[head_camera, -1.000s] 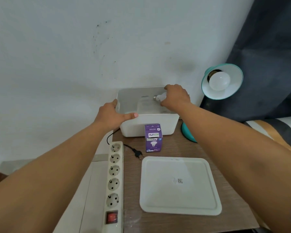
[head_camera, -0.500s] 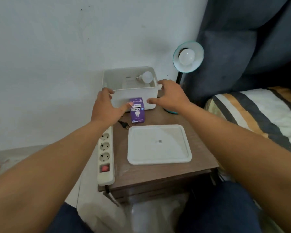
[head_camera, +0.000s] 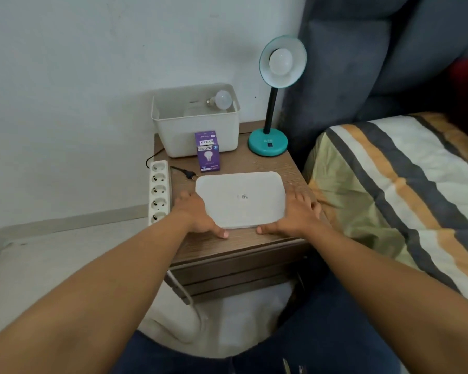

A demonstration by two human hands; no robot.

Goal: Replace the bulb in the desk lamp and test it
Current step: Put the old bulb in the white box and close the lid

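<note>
A teal desk lamp (head_camera: 268,141) stands at the back right of the bedside table, a white bulb (head_camera: 281,60) screwed into its shade. Another white bulb (head_camera: 220,99) lies inside the open white box (head_camera: 197,130) at the back. A purple bulb carton (head_camera: 208,151) stands in front of the box. The flat white lid (head_camera: 241,198) lies on the table's front half. My left hand (head_camera: 197,214) grips its left edge and my right hand (head_camera: 297,211) grips its right edge. The lamp's black plug (head_camera: 189,174) lies unplugged beside the power strip (head_camera: 158,194).
The wooden bedside table (head_camera: 254,244) stands against a white wall. A bed with a striped blanket (head_camera: 403,190) and a dark headboard fills the right side. The power strip runs along the table's left edge.
The right hand has put the bulb in the box and let go. Both hands left the box, came back toward me and took the lid by its sides. The view has pulled back.
</note>
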